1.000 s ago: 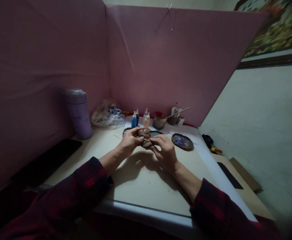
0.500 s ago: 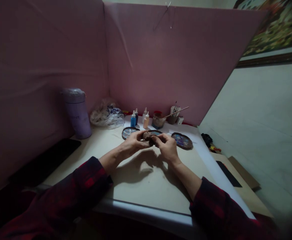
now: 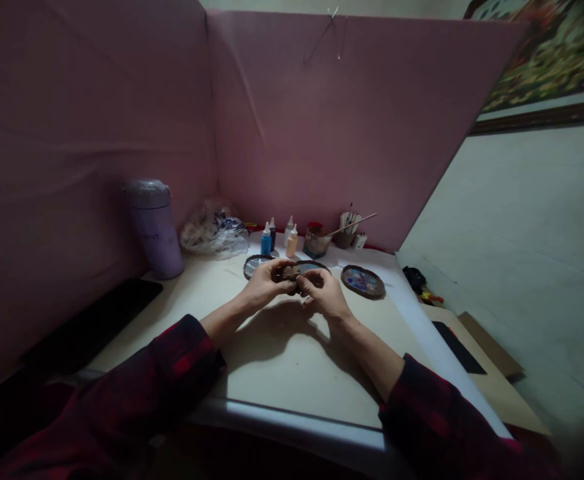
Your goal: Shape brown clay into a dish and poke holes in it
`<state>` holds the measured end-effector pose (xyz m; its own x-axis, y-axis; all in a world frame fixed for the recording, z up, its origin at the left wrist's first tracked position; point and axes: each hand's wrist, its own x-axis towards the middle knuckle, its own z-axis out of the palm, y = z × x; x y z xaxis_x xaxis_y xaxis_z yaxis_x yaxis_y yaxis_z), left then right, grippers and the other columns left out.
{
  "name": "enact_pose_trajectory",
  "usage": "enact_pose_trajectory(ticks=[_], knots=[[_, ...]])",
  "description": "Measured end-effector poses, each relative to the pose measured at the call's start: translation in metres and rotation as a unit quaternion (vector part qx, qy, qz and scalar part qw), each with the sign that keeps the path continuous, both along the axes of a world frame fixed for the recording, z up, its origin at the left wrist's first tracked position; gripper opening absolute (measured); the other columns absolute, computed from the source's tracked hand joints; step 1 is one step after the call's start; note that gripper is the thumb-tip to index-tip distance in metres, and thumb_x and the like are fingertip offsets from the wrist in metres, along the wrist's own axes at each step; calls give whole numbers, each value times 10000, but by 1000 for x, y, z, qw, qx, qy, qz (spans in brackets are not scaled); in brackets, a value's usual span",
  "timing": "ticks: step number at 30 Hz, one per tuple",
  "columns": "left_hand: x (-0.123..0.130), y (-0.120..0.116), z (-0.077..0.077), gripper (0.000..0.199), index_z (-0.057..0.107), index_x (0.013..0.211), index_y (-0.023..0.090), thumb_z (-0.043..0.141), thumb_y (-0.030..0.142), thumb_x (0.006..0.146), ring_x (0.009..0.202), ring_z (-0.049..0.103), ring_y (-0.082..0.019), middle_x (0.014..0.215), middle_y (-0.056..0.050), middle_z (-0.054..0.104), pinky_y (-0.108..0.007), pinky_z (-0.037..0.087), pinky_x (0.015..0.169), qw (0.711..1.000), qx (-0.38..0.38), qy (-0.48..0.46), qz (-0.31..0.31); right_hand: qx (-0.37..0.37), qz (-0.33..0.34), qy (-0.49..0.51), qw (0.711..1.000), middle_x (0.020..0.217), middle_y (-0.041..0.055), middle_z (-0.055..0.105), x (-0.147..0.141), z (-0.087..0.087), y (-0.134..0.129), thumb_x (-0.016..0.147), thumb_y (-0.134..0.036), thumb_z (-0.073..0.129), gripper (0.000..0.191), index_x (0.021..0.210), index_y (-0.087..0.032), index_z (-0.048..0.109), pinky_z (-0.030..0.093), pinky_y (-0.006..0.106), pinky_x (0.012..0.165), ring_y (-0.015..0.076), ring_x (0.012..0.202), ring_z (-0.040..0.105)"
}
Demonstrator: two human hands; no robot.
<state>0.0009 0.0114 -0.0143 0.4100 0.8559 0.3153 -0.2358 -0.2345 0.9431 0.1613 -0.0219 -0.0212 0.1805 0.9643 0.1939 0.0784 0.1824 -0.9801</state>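
Note:
Above the middle of the table, my left hand (image 3: 267, 283) is closed on a lump of brown clay (image 3: 290, 273). My right hand (image 3: 325, 293) pinches the clay's right side with thumb and fingers, close to the left fingertips. Fingers partly cover the lump, so its full shape is hidden. Just behind the hands lie a dark-rimmed dish with a pale blue inside (image 3: 255, 265) and a second such dish (image 3: 317, 265), both partly covered. A third dish with blue and purple colours (image 3: 363, 282) lies to the right.
Small paint bottles (image 3: 292, 243) stand behind the dishes, beside a jar (image 3: 316, 244) with a brush across it and a holder of pens (image 3: 347, 233). At the left are a purple tumbler (image 3: 156, 233), a crumpled plastic bag (image 3: 215, 233) and a black flat object (image 3: 97, 320).
Both hands have shifted slightly left with the clay. The right fingers have moved across the lump, closer to my left hand, and more of the middle dish shows.

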Motion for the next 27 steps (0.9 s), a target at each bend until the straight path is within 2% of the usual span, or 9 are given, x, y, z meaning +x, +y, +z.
enact_pose_trajectory(ticks=[3, 6, 9, 16, 20, 24, 27], knots=[[0, 1, 1, 463, 663, 1015, 120, 808, 166, 577, 705, 614, -130, 838, -33, 656, -262, 507, 654, 1000, 5, 4, 9, 2, 63, 29, 998, 891, 86, 719, -2, -3, 0, 594, -553, 802, 558, 964, -161, 657, 490, 266, 535, 205, 741, 674], [0, 1, -1, 456, 667, 991, 114, 816, 166, 563, 656, 613, -125, 785, -25, 657, -255, 509, 611, 1000, 9, 1, 9, -6, 95, 46, 994, 875, 80, 724, -2, -3, -2, 640, -526, 788, 522, 994, -159, 674, 467, 259, 540, 185, 706, 666], [2, -1, -2, 443, 670, 948, 110, 833, 181, 543, 606, 608, -124, 736, -19, 656, -257, 512, 569, 1000, 1, -8, 5, -10, 87, 50, 995, 778, 61, 716, -1, -1, -5, 631, -478, 812, 467, 934, -141, 697, 438, 241, 528, 142, 619, 627], [4, -6, -1, 398, 690, 894, 110, 850, 224, 547, 510, 581, -111, 644, -13, 647, -239, 470, 504, 1000, -3, -10, 9, 12, 69, 59, 996, 645, 44, 692, -3, 3, -7, 577, -435, 838, 431, 841, -119, 710, 430, 253, 503, 126, 533, 578], [2, -1, -4, 496, 690, 992, 105, 863, 220, 541, 617, 628, -135, 753, -41, 680, -252, 496, 576, 1000, -17, -1, -9, 6, 38, 43, 998, 610, 31, 669, -2, 1, -5, 560, -459, 829, 439, 811, -125, 694, 418, 249, 452, 126, 492, 555], [0, 1, -4, 567, 668, 1128, 135, 855, 277, 612, 769, 666, -162, 921, -77, 708, -269, 518, 685, 997, -56, -10, -56, 43, 8, -6, 999, 668, 31, 664, 1, 1, -4, 601, -522, 793, 457, 831, -139, 703, 442, 245, 457, 133, 544, 563], [1, -1, -1, 529, 679, 1081, 123, 853, 335, 628, 724, 665, -158, 887, -82, 713, -268, 512, 659, 994, -101, -18, -31, 67, 19, -33, 997, 654, 27, 627, 2, 1, -5, 709, -648, 665, 514, 809, -146, 706, 456, 248, 454, 129, 540, 537]])
